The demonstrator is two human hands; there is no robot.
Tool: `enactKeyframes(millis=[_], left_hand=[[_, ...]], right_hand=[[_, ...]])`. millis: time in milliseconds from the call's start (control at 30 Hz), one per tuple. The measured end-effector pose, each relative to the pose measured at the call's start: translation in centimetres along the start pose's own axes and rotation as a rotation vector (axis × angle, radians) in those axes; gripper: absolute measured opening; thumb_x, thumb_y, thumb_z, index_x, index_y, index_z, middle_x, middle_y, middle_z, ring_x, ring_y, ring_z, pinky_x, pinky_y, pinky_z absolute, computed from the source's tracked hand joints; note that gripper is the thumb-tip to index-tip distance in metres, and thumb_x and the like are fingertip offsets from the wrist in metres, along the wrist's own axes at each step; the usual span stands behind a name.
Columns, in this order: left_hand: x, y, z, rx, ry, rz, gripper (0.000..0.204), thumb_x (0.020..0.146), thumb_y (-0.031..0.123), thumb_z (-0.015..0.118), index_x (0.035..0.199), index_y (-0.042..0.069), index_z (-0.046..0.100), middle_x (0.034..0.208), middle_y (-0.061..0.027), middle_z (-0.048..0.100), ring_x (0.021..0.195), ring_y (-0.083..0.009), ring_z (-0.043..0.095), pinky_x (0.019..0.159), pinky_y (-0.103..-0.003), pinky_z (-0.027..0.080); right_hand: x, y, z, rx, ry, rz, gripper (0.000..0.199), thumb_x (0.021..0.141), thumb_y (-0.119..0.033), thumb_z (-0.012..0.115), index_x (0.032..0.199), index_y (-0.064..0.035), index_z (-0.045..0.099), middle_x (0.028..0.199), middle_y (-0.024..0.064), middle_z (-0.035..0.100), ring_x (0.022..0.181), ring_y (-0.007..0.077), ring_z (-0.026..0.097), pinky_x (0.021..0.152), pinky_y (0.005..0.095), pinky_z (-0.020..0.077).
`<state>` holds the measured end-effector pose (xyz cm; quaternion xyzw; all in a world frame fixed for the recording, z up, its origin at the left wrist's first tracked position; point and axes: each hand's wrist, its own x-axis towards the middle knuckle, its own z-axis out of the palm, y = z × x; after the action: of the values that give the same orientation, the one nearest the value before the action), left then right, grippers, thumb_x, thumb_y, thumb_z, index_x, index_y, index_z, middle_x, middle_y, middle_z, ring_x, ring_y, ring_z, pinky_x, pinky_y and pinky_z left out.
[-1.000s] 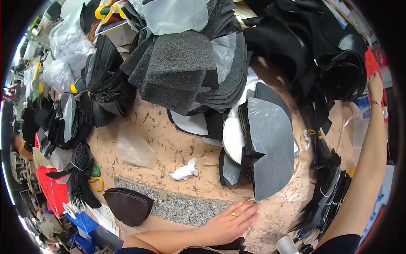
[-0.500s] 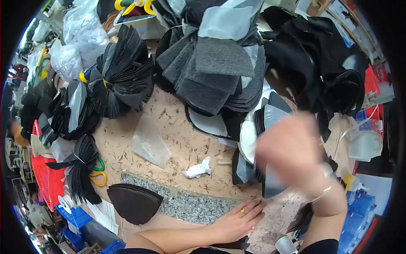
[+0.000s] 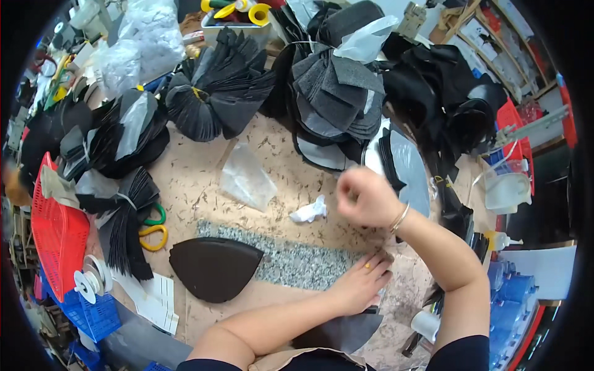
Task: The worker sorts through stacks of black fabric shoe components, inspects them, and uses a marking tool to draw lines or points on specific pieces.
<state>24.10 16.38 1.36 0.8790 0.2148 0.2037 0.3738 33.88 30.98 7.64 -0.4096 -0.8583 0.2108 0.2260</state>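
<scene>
1. Left hand [image 3: 361, 285]: lying over the right end of a speckled grey slab [image 3: 303, 264]; fingers extended, close together.
2. Right hand [image 3: 369, 199]: above the worktop [image 3: 192, 185], right of a crumpled white tissue [image 3: 309, 211]; fingers curled inward, whether pinching anything cannot be told.
3. Dark brown cut pieces [image 3: 216, 270]: stacked, overlapping the slab's left end.
4. Black piece [image 3: 343, 332]: just below the left wrist.
</scene>
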Motion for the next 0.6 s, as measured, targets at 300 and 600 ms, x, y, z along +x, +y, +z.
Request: enactKeyframes(millis=[300,600], left_hand=[[0.5,-2.4,1.4,-0.339,0.174,0.050,0.029,0.083,0.017,0.063,0.108,0.004,0.062,0.103,-0.0117,0.063,0.103,-0.0250,0.057,0.091,-0.038,0.044],[-14.0,11.5,0.9,-0.790,-0.003,-0.222,0.026,0.096,0.019,0.050,0.112,0.001,0.059,0.079,-0.0018,0.061,0.069,-0.0084,0.056,0.063,-0.022,0.047]], right_hand=[[-6.1,-11.2,-2.7,1.140,0.758,0.284,0.008,0.084,-0.003,0.059,0.082,-0.0039,0.051,0.073,0.0070,0.060,0.064,0.0190,0.065,0.062,0.0322,0.0564],[-25.3,-23.2,5.0,0.928,1.282,0.238,0.004,0.087,-0.002,0.052,0.089,-0.0027,0.049,0.075,0.0067,0.055,0.066,0.0186,0.060,0.070,0.0379,0.0557]])
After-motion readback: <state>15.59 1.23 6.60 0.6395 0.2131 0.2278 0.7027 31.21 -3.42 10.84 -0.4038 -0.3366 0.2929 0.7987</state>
